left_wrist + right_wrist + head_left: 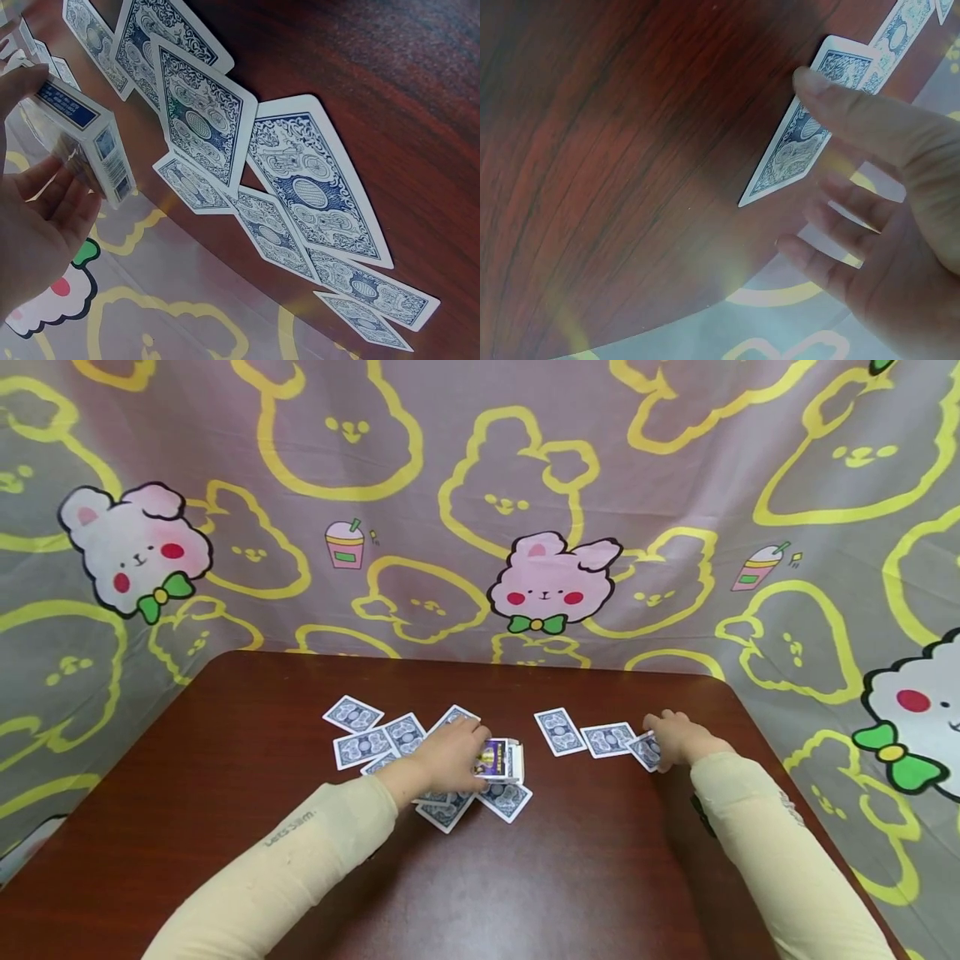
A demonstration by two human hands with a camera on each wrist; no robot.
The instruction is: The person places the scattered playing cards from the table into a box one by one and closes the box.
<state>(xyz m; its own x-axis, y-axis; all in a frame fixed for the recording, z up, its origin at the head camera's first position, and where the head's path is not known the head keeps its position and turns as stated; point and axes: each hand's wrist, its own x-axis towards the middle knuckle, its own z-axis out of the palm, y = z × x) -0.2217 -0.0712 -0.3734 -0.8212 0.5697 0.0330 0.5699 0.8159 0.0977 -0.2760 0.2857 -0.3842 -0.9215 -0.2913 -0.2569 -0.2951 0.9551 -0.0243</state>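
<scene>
Sleeves (277,860): cream-coloured, reaching in from the lower left and lower right of the head view; dark lettering runs along the left one.
Left hand (448,756): clamped on the card box, thumb at one edge, fingertips at the opposite edge.
Card box (492,758): held over the scattered cards; a purple-and-yellow face shows in the head view, a dark blue side panel and a barcode in the left wrist view.
Right hand (678,739): well apart from the left; its thumb lies across the end card, the other fingers loosely bent beside it. Whether the thumb presses, I cannot tell.
End card (790,156): back upward, near the table's right side, overlapping its neighbour.
Neighbour (607,740): back upward, between the end card and another card (559,732) that lies tilted.
Scattered cards (363,748): under and left of the box, backs upward, several overlapping; blue-and-white ornate pattern.
Table (585,877): dark reddish-brown, wood-grained, rounded far corners.
Cloth (420,522): behind the table, greyish pink, printed with yellow outlines, white rabbit heads and pink cups.
</scene>
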